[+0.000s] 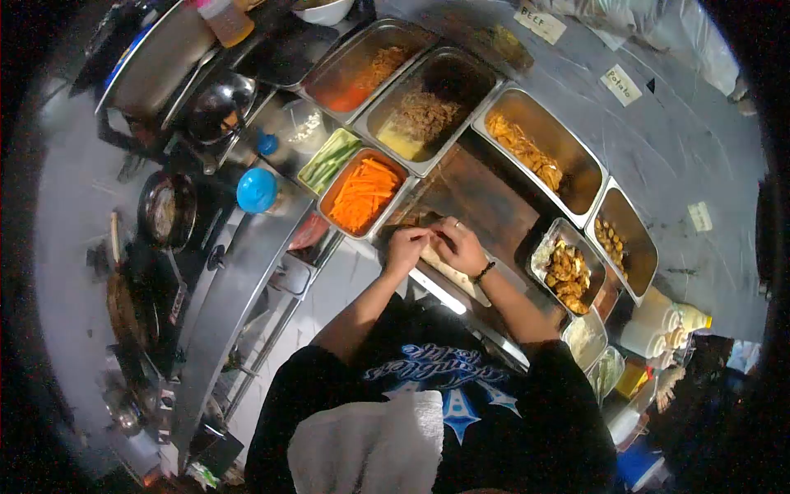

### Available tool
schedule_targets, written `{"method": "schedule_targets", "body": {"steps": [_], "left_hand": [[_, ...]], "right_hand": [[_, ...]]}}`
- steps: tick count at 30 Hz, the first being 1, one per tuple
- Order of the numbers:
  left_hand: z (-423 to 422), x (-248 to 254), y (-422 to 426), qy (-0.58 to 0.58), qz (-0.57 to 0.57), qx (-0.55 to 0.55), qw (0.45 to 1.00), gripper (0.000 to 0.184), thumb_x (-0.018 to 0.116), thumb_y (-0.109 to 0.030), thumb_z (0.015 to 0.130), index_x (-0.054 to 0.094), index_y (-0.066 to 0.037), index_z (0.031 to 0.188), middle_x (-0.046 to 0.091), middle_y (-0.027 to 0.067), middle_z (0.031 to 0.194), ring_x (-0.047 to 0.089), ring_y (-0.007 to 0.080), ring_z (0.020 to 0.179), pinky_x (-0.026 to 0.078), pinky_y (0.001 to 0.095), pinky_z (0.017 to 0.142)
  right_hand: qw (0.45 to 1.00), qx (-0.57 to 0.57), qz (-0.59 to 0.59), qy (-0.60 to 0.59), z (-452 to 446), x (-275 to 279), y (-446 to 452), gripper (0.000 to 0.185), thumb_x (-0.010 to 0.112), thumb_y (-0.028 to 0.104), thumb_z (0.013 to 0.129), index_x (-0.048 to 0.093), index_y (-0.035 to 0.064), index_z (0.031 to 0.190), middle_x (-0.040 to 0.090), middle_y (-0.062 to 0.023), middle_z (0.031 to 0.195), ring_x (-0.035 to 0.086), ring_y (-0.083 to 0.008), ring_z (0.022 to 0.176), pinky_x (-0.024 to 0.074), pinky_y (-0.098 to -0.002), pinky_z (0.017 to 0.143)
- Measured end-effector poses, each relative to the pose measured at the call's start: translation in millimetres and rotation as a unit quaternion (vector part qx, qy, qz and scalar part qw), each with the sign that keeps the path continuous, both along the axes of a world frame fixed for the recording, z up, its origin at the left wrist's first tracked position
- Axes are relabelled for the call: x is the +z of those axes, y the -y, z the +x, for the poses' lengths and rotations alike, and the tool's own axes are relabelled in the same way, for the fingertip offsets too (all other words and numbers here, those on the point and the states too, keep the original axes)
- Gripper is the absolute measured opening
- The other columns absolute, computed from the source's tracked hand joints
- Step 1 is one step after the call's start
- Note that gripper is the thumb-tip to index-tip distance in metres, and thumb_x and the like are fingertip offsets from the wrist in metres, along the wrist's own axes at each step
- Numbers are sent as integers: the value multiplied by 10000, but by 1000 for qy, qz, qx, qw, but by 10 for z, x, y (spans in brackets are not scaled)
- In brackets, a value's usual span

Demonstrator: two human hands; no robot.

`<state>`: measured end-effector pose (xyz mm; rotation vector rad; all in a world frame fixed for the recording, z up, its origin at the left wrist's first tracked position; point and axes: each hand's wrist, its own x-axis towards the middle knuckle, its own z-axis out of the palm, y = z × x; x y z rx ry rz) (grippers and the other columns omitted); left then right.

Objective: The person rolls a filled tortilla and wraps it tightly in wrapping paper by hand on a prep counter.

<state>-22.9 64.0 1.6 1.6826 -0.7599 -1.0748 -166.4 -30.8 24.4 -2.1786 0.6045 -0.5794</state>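
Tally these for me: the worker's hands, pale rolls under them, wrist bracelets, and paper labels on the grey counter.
Left hand and right hand: 2
Pale roll: 1
Bracelet: 1
Paper labels: 3
Total: 7

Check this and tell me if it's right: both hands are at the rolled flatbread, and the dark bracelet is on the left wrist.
Wrong wrist: the head view shows the dark bracelet at the right hand, not the left hand. Both are at the rolled flatbread.
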Motion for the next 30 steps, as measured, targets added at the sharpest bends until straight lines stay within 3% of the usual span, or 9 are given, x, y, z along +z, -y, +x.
{"method": "schedule_targets", "body": {"steps": [6,8,10,14,18,20,21,24,30], "left_hand": [[78,-150,138,49,8,-4,999,218,737,-61,758,693,22,954,710,132,883,694,220,822,524,323,730],[81,-43,147,69,14,-12,997,201,734,-43,758,686,23,942,704,131,888,693,232,828,523,327,728],[86,45,112,201,-3,-53,978,234,711,-73,792,668,28,999,691,141,930,686,282,845,527,358,742],[16,71,-46,220,-10,-77,972,259,669,-121,844,658,30,1054,677,156,1003,664,343,925,523,394,826],[18,188,-186,224,-113,-189,949,556,628,-198,890,443,-8,1379,520,247,1300,526,430,1177,460,447,968],[86,403,-200,199,-69,-319,924,910,705,-286,850,153,-59,1538,325,286,1472,374,460,1327,384,478,1062],[96,446,-181,196,-68,-333,920,910,705,-286,850,153,-59,1538,325,286,1472,374,460,1327,384,478,1062],[86,418,-69,372,-121,-398,830,1134,852,-416,638,234,-75,1525,358,193,1474,363,402,1333,359,483,1082],[-51,398,144,470,-144,-473,732,1126,838,-496,570,335,-50,1473,459,170,1378,439,371,1238,367,493,1055]], "right_hand": [[1000,14,-8,-1,-7,-76,33,161,626,55,828,671,43,982,635,-149,1064,629,-343,961,514,-388,838],[1000,-5,-12,16,3,-61,22,115,634,124,805,660,60,896,644,-142,949,627,-353,875,526,-438,760],[1000,-14,-2,17,17,-10,15,114,630,129,808,658,55,890,642,-141,938,624,-353,866,522,-443,755],[998,31,-60,10,-9,-18,67,147,665,90,813,675,46,953,633,-130,1008,613,-349,894,510,-412,793],[996,-6,-72,-48,-150,225,-99,203,681,158,836,661,46,1005,616,-145,1019,587,-358,933,502,-417,795],[980,-139,-20,-139,-312,557,-336,420,721,292,823,615,26,1131,589,-180,1096,556,-373,1035,479,-432,876],[978,-152,-14,-140,-424,631,-449,420,721,292,823,615,26,1131,589,-180,1096,556,-373,1035,479,-432,876],[934,-263,-28,-242,-821,626,-817,833,758,482,752,455,-27,1338,505,-228,1254,497,-409,1147,410,-483,992],[912,-302,-23,-278,-892,286,-1029,882,770,466,715,427,-12,1373,516,-204,1245,509,-378,1125,443,-457,954]]}}
